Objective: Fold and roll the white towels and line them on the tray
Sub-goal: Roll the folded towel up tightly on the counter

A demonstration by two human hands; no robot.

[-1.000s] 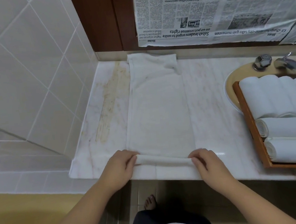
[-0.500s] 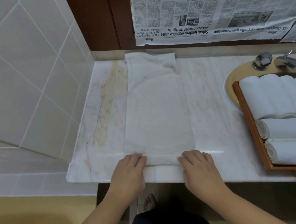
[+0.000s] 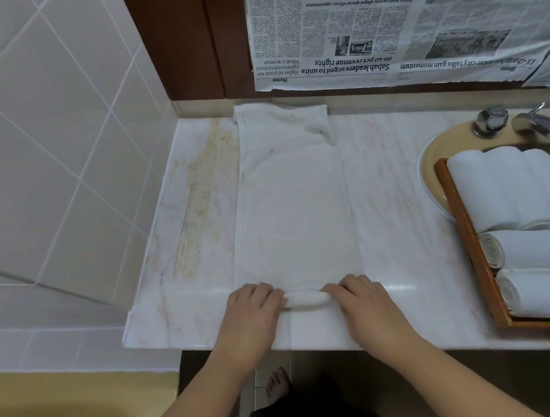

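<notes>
Long white towel [image 3: 296, 213] folded into a narrow strip, laid flat on the marble counter [image 3: 398, 202], running from the back wall toward the near edge. Near end turned up into a small tight roll [image 3: 305, 298] close to the counter's front edge. Left hand [image 3: 252, 312] curled over the roll's left end, right hand [image 3: 363, 301] curled over its right end, fingers of both bent onto the cloth, a short stretch of roll bare between them. Far end of the strip rumpled against the base of the wall. To the right, wooden tray [image 3: 472, 255] resting partly over the yellow basin [image 3: 432, 171], holding rolled white towels [image 3: 519, 189]: a row lying side by side at the back, two more laid crosswise in front, spiral ends facing left. Chrome tap [image 3: 540, 126] behind the tray. Newspaper [image 3: 382, 17] hung upside down on the wall above the counter. Brownish stain [image 3: 198, 202] along the counter's left side.
</notes>
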